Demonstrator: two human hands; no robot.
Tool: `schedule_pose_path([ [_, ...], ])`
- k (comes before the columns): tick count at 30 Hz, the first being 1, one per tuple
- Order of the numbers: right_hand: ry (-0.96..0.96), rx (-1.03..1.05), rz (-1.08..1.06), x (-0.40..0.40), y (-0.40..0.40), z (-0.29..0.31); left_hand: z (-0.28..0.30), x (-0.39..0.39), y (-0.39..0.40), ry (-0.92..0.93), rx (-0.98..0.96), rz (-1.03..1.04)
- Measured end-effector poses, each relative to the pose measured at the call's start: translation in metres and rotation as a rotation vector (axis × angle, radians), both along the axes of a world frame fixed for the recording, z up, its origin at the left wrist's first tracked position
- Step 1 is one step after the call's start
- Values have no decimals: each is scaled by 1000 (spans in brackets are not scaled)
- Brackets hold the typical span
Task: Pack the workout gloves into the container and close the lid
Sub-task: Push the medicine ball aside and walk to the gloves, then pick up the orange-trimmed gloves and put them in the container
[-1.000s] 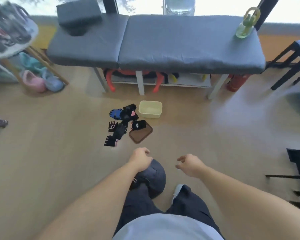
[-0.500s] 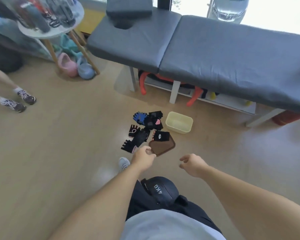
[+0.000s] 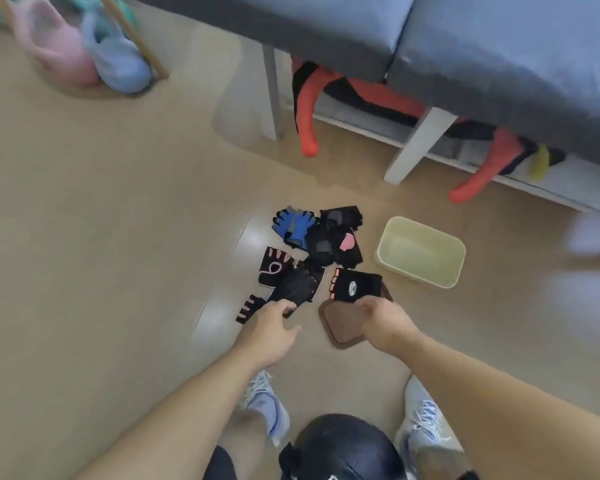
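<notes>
Several workout gloves lie in a heap on the wooden floor: a blue one (image 3: pixel 293 225), black ones (image 3: pixel 340 216), one with a pink patch (image 3: pixel 347 245). A pale yellow container (image 3: pixel 455 252) stands open to their right. Its brown lid (image 3: pixel 343 329) lies flat on the floor below the heap. My left hand (image 3: pixel 271 329) rests its fingertips on the near end of a black mesh glove (image 3: pixel 297 287), thumb spread apart. My right hand (image 3: pixel 383 317) pinches the near edge of a black glove with orange fingertips (image 3: pixel 354 284), which lies partly on the lid.
A grey padded bench (image 3: pixel 465 36) with white legs stands behind, red handles (image 3: pixel 307 112) hanging under it. Pink (image 3: pixel 54 53) and blue (image 3: pixel 118 60) kettlebells sit at the upper left. A dark weight ball (image 3: pixel 343 445) lies between my shoes at the bottom.
I have bent down much closer to the floor. Both hands moved forward from mid-air onto the gloves, the right one closing on the orange-tipped glove.
</notes>
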State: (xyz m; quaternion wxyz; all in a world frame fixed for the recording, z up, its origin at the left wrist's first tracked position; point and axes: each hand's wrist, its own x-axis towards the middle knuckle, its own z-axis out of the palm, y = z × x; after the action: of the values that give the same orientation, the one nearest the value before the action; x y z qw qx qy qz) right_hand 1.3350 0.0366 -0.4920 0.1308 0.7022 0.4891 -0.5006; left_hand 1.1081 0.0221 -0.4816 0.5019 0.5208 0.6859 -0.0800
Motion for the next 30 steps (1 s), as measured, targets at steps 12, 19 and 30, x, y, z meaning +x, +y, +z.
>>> schedule_pose_path([
  [12, -102, 97, 167, 24, 45, -336, -345, 18, 22, 179, -1, 200],
  [19, -297, 290, 253, 30, 54, -391, -407, 26, 41, 379, 221, 334],
  [30, -349, 469, 261, 13, 65, -303, -319, 51, 80, 65, 229, 495],
])
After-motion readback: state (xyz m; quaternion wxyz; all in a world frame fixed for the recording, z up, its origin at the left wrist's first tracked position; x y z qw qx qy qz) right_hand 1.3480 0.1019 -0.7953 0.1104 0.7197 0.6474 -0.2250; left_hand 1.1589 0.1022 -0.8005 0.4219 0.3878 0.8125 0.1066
